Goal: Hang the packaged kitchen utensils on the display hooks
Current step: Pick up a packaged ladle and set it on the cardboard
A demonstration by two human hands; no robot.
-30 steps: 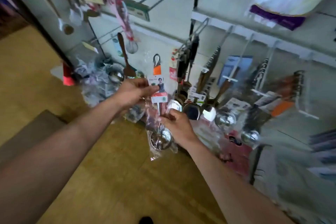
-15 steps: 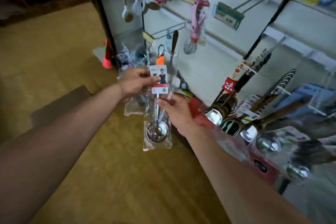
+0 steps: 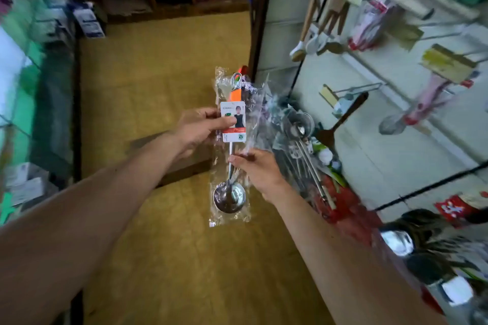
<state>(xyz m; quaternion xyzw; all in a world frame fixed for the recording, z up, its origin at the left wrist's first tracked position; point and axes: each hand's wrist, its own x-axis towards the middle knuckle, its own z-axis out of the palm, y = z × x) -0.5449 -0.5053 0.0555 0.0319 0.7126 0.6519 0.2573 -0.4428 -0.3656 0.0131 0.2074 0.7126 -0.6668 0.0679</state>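
Note:
A steel ladle in a clear plastic sleeve (image 3: 229, 196) hangs upright in front of me, orange handle up, bowl down, with a white label card on its handle. My left hand (image 3: 200, 128) grips the package at the label, thumb across the card. My right hand (image 3: 257, 170) pinches the sleeve and the ladle's shaft just below the label. A bare display hook (image 3: 356, 88) with a yellow price tag sticks out of the white wall panel to the right, apart from the package.
Wooden spatulas (image 3: 320, 26) and pink packaged whisks (image 3: 369, 21) hang on upper hooks at the right. A pile of packaged utensils (image 3: 301, 134) lies at the panel's foot. Steel ladles (image 3: 398, 243) hang at lower right. The wooden floor (image 3: 163, 74) lies open ahead; shelves line the left.
My view has swung left, so the display wall now sits further right. Both hands keep their grip on the ladle package, which stays upright between them.

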